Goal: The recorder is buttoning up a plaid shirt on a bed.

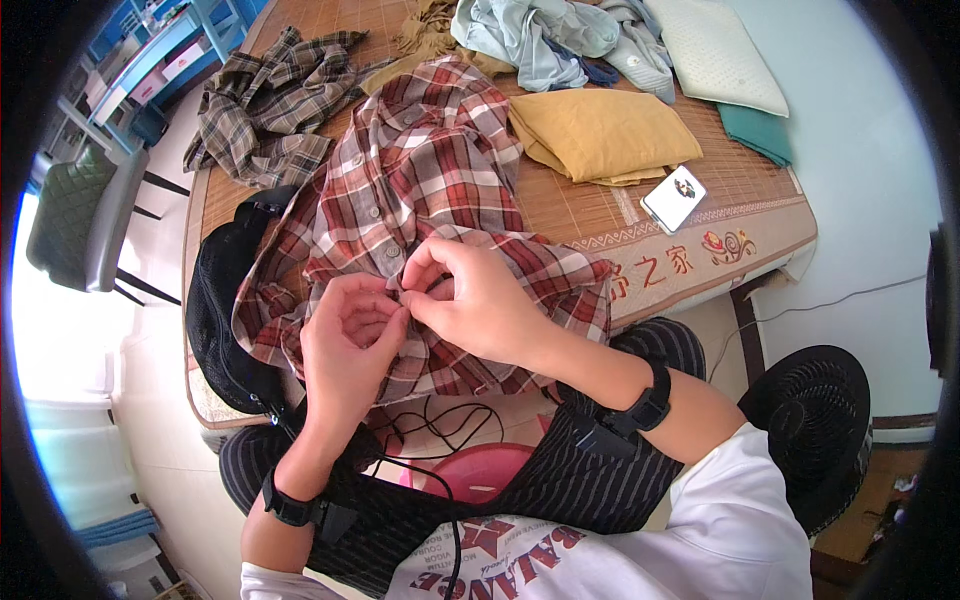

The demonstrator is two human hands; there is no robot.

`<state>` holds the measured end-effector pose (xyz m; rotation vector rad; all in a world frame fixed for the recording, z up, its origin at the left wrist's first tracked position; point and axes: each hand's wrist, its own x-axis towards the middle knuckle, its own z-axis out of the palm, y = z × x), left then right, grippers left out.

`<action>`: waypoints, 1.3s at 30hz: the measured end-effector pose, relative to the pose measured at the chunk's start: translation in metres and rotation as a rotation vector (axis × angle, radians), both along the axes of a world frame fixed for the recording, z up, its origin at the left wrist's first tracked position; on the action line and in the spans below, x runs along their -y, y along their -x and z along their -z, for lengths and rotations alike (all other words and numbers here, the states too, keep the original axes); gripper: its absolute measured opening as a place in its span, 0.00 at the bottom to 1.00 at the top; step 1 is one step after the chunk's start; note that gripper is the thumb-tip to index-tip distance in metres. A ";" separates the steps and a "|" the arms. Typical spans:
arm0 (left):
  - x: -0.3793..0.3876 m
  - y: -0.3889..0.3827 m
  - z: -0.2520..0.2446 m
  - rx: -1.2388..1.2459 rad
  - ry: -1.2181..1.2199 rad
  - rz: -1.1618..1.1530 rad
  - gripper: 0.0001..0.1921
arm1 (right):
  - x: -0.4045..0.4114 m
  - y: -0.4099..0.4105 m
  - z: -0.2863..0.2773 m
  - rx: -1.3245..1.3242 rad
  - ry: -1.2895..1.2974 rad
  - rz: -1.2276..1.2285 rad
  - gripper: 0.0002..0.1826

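Note:
A red, white and grey plaid shirt (pixel 450 172) lies at the edge of the mat-covered bed, its front hem draping over my lap. Down its grey placket run several buttons (pixel 392 250), and the upper ones look fastened. My left hand (pixel 352 322) pinches the placket's edge low on the shirt between thumb and fingertips. Right beside it, my right hand (pixel 457 300) grips the same spot, and the fingertips of both hands nearly meet. Whatever button sits between them is hidden by the fingers.
A brown plaid shirt (pixel 270 112), folded yellow cloth (pixel 600 135), light blue garments (pixel 540 37), a white pillow (pixel 720 56) and a phone (pixel 675 199) lie on the woven mat (pixel 555 202). A black mesh bag (pixel 225 307) rests at left. Below are a black cable (pixel 450 420) and a pink basin (pixel 487 472).

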<state>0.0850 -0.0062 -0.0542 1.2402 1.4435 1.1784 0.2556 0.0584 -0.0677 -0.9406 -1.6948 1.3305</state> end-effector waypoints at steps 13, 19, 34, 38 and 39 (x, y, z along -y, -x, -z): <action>-0.006 0.013 0.000 0.101 0.067 0.041 0.18 | 0.008 0.003 -0.010 -0.006 -0.115 -0.060 0.12; -0.006 0.012 0.003 0.338 0.165 0.033 0.17 | 0.009 0.005 -0.010 0.100 -0.266 -0.070 0.15; -0.006 0.013 0.011 0.238 0.073 0.032 0.15 | 0.010 0.003 -0.018 0.279 -0.437 -0.023 0.13; -0.006 0.014 0.011 0.248 0.064 0.028 0.15 | 0.006 0.005 -0.013 0.131 -0.336 -0.020 0.14; -0.006 0.014 0.012 0.249 0.064 0.027 0.15 | 0.006 0.005 -0.014 0.131 -0.336 -0.021 0.14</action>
